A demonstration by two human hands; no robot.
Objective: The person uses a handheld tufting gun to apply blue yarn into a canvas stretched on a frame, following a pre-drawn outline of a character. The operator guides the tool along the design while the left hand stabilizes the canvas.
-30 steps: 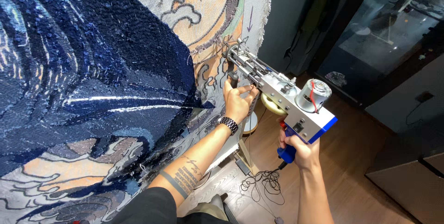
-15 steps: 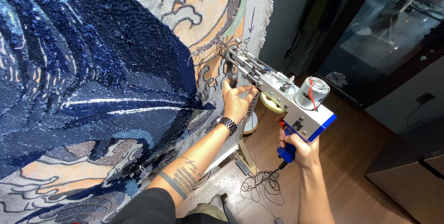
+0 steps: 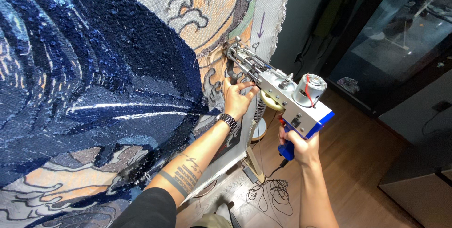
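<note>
A silver and blue tufting gun [image 3: 282, 93] is pressed with its nose against a stretched cloth [image 3: 221, 16] bearing a drawn pattern. My right hand [image 3: 299, 145] is wrapped round the gun's blue rear grip. My left hand [image 3: 237, 97], with a watch on the wrist, holds the gun's black front handle close to the cloth. A large area of dark blue tufted pile [image 3: 94, 82] covers the cloth to the left. Orange and grey patches lie around the gun's nose.
A black power cord [image 3: 273, 190] lies coiled on the wooden floor below the gun. A wooden frame leg [image 3: 252, 162] stands by the cloth's edge. A dark glass cabinet [image 3: 395, 44] stands to the right, and a grey unit at the lower right.
The gun's nose has shifted slightly up along the cloth, and both hands moved with it.
</note>
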